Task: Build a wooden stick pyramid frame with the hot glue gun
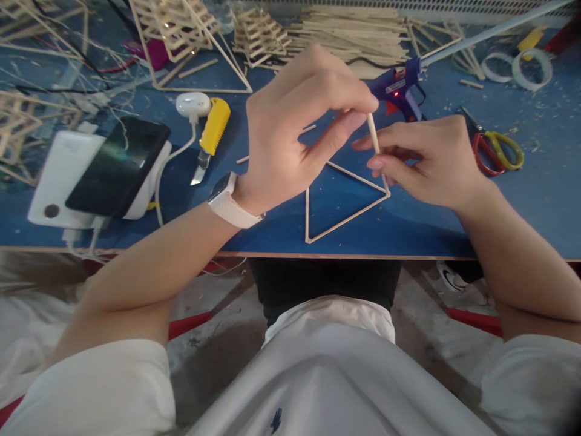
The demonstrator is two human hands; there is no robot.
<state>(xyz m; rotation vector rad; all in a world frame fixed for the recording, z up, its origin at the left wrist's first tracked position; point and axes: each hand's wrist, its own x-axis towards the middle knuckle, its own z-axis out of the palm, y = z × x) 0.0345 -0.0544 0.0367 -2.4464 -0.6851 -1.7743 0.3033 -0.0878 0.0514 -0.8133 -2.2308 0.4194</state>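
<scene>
A near-upright stick (373,134) is pinched at its top by the left hand (290,130), thumb and finger closed, and lower down by the half-curled right hand (426,157), apparently so that it is steadied; its foot seems set at the right corner of a flat triangle (348,218). The triangle is laid near the table (544,194)'s front edge. Elbow room is offered toward the right edge, with the glue gun (399,91) and scissors (494,143) set farther back.

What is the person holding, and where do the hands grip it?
A thin wooden stick: the left hand pinches its upper end, and the right hand grips it lower down, near a corner of the triangular frame.
</scene>
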